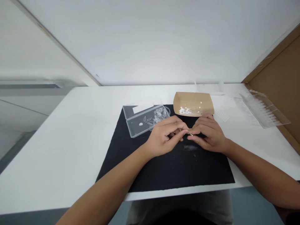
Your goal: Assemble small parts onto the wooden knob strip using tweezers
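Note:
My left hand is closed in a pinch, thumb against fingers, at one end of a small, thin silvery piece. From the other side my right hand meets it, thumb and index finger closing on the same piece. Its exact kind is too small to tell, and the fingers hide part of it. Both hands are over a black mat. Just beyond my left hand lies an opened clear plastic case holding many clear, nail-shaped tips. A brown card tray with white bits stands behind my right hand.
A clear rack with a row of pale tips lies at the right, near a brown board. Another clear plastic holder is behind the tray. A small clear sheet lies beside the mat. White walls enclose the white table.

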